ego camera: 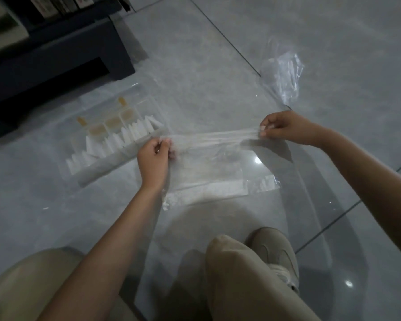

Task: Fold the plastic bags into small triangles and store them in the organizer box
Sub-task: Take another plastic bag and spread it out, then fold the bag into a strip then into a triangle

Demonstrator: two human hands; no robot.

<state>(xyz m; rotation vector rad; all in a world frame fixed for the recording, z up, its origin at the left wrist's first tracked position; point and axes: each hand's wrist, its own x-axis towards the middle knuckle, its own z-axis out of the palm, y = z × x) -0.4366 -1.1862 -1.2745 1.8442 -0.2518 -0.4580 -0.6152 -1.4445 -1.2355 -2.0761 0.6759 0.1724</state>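
Observation:
A clear plastic bag [214, 137] is stretched taut between my two hands above the grey tiled floor. My left hand [153, 158] pinches its left end and my right hand [285, 127] pinches its right end. The rest of the bag hangs down to a whitish band [208, 191] lying on the floor. To the left sits the clear organizer box [95, 167], with several white folded triangles [116, 141] standing in rows inside it. Another crumpled clear bag [285, 75] lies on the floor at the upper right.
A dark low shelf unit [56, 66] stands at the upper left, behind the box. My knees in beige trousers [241, 281] and a beige shoe [276, 253] fill the bottom of the view. Tile seams [229, 40] run diagonally across the glossy floor.

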